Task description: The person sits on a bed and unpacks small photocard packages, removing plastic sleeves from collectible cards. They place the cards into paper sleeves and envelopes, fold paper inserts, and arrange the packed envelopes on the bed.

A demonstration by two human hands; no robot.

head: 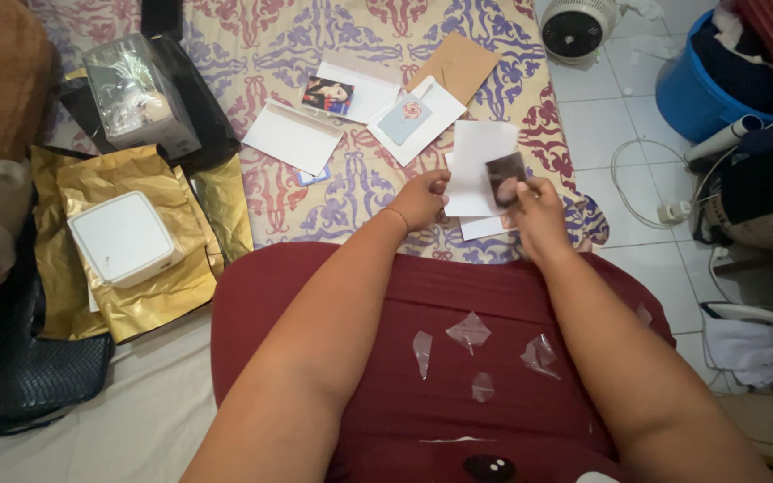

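My left hand (422,199) pinches the lower left edge of a white envelope (479,161) held above a patterned cloth (315,192). My right hand (537,215) holds a small dark photo card (505,177) in front of that envelope. More white paper (485,227) lies flat under both hands. Several clear plastic scraps (469,331) rest on my dark red lap.
On the cloth lie a white envelope (293,136), a brown envelope (455,64), a white card with a blue card on it (409,118) and a picture card (327,94). A white box (123,237) sits on gold foil at left. Fan (576,27) and blue bucket (691,85) stand on the tiled floor.
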